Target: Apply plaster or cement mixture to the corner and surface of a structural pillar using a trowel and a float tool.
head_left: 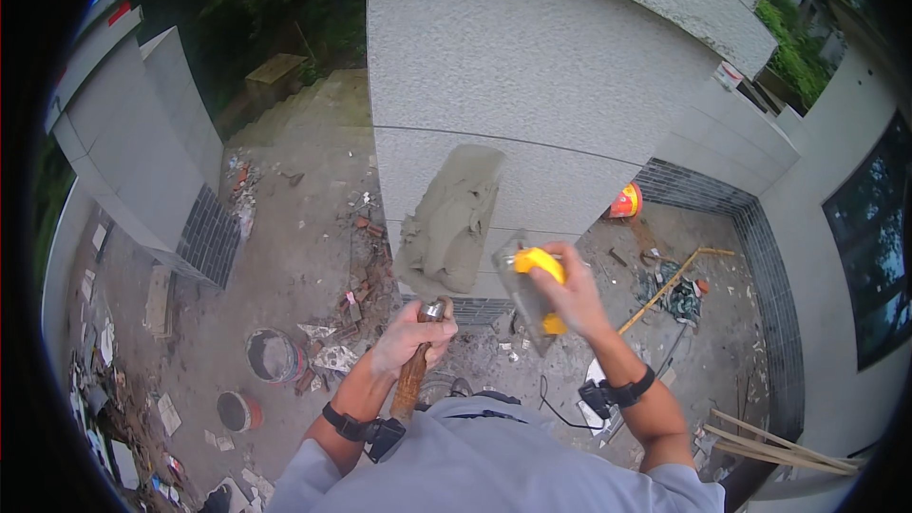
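Observation:
My left hand point(413, 342) is closed round the worn wooden handle point(409, 382) of a hawk, near its metal collar. A thick heap of wet grey mortar point(446, 209) covers the hawk's plate. My right hand point(570, 293) grips the yellow handle of a metal trowel point(525, 290), held tilted to the right of the mortar, with its blade apart from the heap. Behind both tools stands a pale textured wall pillar point(522, 47) with thin grooves and a dark brick strip at its foot.
Two buckets point(275, 356) and rubble point(351, 342) lie on the dusty floor at left, by another pillar point(142, 190) and steps point(304, 123). At right are a red-yellow bucket point(625, 200), a long yellow rod point(660, 293), timber strips point(779, 446) and a wall with a window point(864, 237).

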The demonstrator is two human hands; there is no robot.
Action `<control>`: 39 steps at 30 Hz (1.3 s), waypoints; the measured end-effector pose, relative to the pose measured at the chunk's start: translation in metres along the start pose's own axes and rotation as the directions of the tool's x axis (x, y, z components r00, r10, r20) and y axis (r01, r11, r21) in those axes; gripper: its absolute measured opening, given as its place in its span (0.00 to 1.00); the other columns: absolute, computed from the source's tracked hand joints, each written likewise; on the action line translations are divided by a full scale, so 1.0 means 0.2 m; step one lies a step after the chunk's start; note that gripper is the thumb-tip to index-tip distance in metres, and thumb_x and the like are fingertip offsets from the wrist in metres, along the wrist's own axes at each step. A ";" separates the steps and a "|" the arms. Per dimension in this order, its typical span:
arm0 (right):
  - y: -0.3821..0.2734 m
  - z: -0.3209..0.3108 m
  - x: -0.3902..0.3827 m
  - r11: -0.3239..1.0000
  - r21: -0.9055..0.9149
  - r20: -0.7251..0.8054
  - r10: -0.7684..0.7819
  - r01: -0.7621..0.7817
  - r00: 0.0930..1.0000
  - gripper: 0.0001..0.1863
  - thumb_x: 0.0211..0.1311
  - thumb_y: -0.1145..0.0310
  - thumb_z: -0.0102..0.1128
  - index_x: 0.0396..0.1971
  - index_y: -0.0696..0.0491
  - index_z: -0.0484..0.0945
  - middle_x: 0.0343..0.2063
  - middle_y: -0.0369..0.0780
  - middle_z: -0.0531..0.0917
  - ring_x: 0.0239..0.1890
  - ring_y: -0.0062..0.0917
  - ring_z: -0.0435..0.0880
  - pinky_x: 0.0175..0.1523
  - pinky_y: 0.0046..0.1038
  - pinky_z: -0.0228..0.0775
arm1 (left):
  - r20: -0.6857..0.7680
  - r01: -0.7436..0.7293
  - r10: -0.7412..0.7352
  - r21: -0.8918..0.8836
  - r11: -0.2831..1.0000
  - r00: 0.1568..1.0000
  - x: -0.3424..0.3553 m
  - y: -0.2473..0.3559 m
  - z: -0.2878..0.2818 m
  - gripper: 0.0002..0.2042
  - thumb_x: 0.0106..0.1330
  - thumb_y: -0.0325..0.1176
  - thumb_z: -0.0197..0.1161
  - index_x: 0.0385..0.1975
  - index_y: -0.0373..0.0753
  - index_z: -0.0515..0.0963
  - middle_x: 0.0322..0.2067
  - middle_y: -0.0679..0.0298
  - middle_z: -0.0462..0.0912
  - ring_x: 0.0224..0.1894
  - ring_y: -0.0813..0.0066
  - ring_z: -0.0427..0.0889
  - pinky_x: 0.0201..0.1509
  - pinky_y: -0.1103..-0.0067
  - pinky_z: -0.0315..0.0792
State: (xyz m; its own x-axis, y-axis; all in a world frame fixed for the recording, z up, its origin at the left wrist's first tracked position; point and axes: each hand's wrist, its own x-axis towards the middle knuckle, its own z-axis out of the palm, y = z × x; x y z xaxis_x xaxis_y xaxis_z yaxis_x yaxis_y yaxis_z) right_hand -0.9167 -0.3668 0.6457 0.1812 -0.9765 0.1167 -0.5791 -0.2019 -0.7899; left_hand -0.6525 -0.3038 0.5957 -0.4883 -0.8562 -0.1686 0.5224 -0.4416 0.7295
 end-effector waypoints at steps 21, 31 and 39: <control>-0.56 -0.35 -0.13 0.817 -0.269 0.316 -0.425 0.510 0.848 0.23 0.62 0.49 0.62 0.41 0.55 0.71 0.21 0.44 0.75 0.23 0.44 0.79 0.29 0.35 0.68 | -0.018 -0.086 0.096 0.287 0.954 0.995 0.07 -0.05 0.13 0.09 0.60 0.24 0.66 0.35 0.35 0.72 0.19 0.69 0.73 0.15 0.82 0.71 0.18 0.82 0.67; -0.65 -0.47 -0.05 0.879 -0.278 0.291 -0.308 0.388 0.906 0.23 0.65 0.49 0.59 0.42 0.56 0.73 0.22 0.45 0.77 0.23 0.40 0.79 0.30 0.34 0.68 | 0.058 -0.143 0.131 0.369 0.918 0.990 0.06 -0.07 0.11 0.10 0.61 0.24 0.66 0.41 0.35 0.75 0.20 0.69 0.75 0.17 0.82 0.73 0.20 0.82 0.68; -0.57 -0.52 0.06 0.873 -0.366 0.172 -0.277 0.322 0.945 0.25 0.67 0.45 0.53 0.39 0.57 0.73 0.20 0.48 0.77 0.27 0.43 0.80 0.35 0.38 0.68 | 0.117 -0.161 0.120 0.468 0.869 0.986 0.11 -0.07 0.13 0.19 0.59 0.19 0.64 0.49 0.35 0.69 0.25 0.67 0.76 0.17 0.80 0.73 0.19 0.80 0.69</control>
State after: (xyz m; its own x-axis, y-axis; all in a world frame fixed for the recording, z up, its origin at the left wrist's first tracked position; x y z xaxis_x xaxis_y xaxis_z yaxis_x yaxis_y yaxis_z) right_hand -0.9315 -0.3625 0.7993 0.4686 -0.8542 0.2253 -0.7380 -0.5187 -0.4316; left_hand -0.6887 -0.3096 0.5977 -0.5008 -0.8656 -0.0008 0.2059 -0.1201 0.9712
